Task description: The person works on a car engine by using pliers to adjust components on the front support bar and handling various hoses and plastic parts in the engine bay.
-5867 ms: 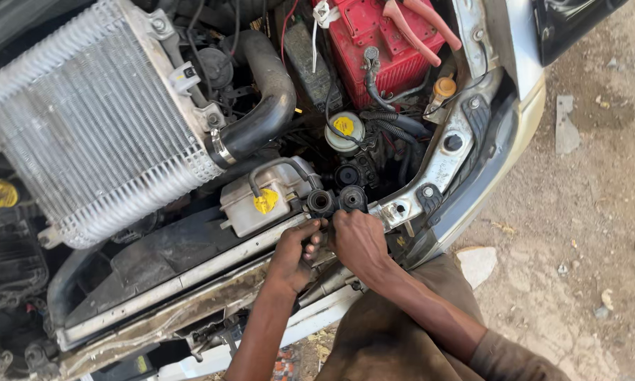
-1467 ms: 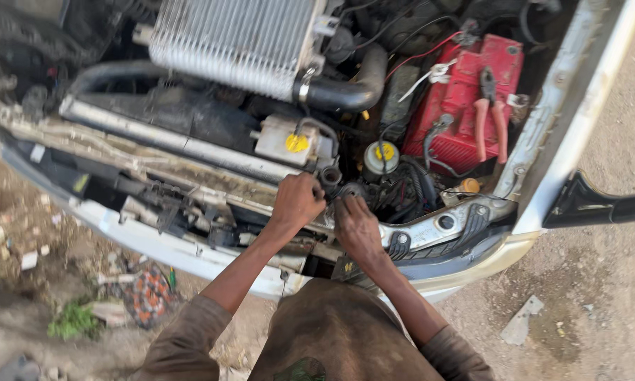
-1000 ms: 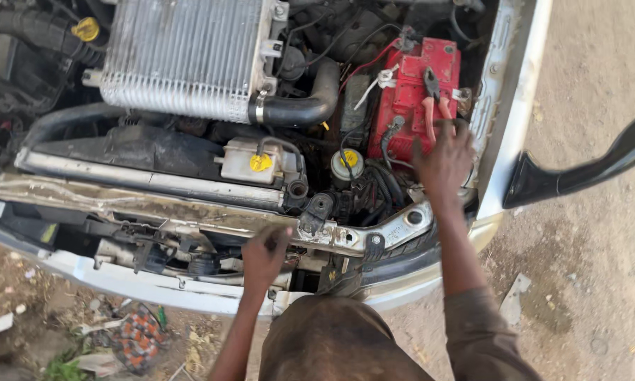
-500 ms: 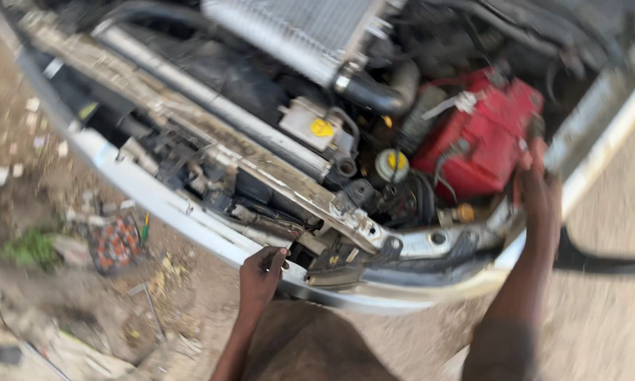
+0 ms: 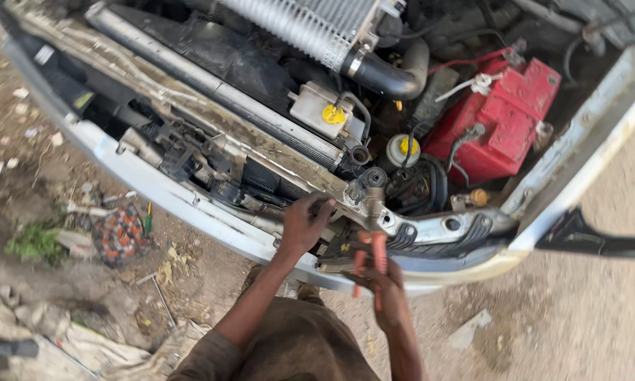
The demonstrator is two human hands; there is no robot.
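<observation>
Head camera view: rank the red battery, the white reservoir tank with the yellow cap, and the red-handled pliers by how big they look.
1. Red battery, clearly largest.
2. White reservoir tank.
3. Red-handled pliers in the right hand; partly hidden and blurred, nearer the camera, so this ranking against the tank is unsure.

Red battery [image 5: 497, 120] sits at the right of the engine bay. Left of it: round yellow cap [image 5: 405, 146], then white reservoir [image 5: 322, 111] with yellow cap. Silver intercooler [image 5: 304, 25] above-left of battery. Patterned cloth [image 5: 120, 233] on ground, far lower-left.

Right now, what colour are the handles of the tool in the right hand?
Red handles, in the right hand; head view.
</observation>
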